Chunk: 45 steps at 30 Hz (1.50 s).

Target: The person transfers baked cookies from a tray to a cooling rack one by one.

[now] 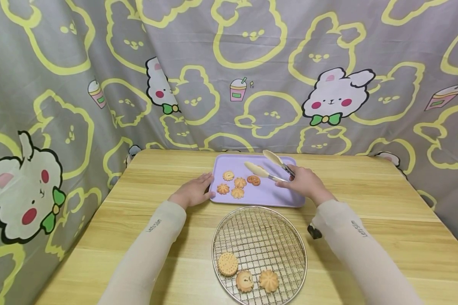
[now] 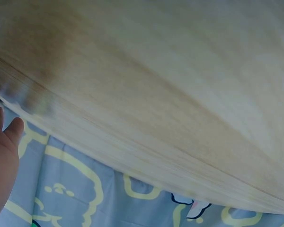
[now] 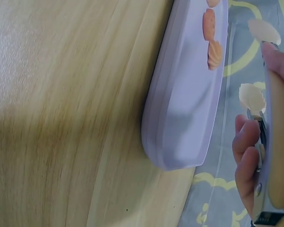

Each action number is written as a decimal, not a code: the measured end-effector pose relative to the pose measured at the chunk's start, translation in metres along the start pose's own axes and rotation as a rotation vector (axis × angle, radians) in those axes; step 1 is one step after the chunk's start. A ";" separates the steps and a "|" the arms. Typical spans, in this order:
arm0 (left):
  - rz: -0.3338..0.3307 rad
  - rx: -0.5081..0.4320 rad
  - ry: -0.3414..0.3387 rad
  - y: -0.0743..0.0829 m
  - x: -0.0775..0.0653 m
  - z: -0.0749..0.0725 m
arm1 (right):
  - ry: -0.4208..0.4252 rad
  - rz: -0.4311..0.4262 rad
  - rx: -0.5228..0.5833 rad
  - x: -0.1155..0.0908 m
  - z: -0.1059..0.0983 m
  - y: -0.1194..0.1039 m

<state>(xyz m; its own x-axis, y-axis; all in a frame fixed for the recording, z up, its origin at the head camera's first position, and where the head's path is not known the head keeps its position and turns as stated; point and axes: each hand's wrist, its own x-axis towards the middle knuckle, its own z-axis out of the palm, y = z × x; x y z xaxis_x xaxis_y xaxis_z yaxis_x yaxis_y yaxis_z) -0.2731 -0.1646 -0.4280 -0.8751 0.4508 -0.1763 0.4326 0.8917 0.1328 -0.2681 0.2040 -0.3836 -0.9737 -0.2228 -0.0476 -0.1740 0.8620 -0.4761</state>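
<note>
My right hand (image 1: 307,183) grips a pair of tongs (image 1: 260,171) with pale, spread tips above a lilac tray (image 1: 272,198). Nothing sits between those tips. In the right wrist view, fingers and thumb lie on opposite arms of the tongs (image 3: 278,156). Under the lower tip's end is a pretzel-shaped cookie (image 1: 253,181); several flower-shaped cookies, among them a ring-like one (image 1: 228,175), lie on the tray's left half. At the tray's left edge rests my left hand (image 1: 194,191), fingers extended along the rim. Only part of the left hand (image 2: 2,161) shows in its wrist view.
A round wire cooling rack (image 1: 265,237) stands in front of the tray. On it lie a round dotted biscuit (image 1: 227,264), a ring-like cookie (image 1: 244,281) and a flower-shaped cookie (image 1: 269,281). A patterned curtain (image 1: 198,42) hangs behind the wooden table (image 1: 385,199).
</note>
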 end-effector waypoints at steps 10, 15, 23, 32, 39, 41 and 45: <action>-0.002 0.004 0.000 -0.001 0.001 0.001 | -0.054 0.063 -0.022 0.000 0.001 0.002; 0.001 0.007 0.000 -0.002 0.002 0.002 | -0.059 0.078 -0.017 0.002 0.004 0.004; -0.002 -0.003 -0.002 -0.001 0.002 0.000 | -0.083 0.090 -0.016 0.003 0.004 0.006; 0.001 -0.007 -0.007 0.000 0.000 -0.001 | -0.111 0.099 -0.013 0.003 0.003 0.007; -0.001 0.000 -0.007 0.000 0.001 -0.001 | -0.117 0.075 -0.035 0.006 0.003 0.007; -0.001 0.000 -0.006 0.000 0.001 0.000 | -0.118 0.073 -0.041 0.007 0.003 0.008; -0.003 -0.002 -0.006 -0.001 0.001 0.000 | -0.119 0.064 -0.053 0.007 0.003 0.009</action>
<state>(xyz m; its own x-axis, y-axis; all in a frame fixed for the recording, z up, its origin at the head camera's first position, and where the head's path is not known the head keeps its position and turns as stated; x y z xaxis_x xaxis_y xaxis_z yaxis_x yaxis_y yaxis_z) -0.2745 -0.1647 -0.4279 -0.8751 0.4482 -0.1824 0.4294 0.8931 0.1344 -0.2758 0.2083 -0.3909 -0.9594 -0.2159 -0.1815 -0.1225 0.8985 -0.4215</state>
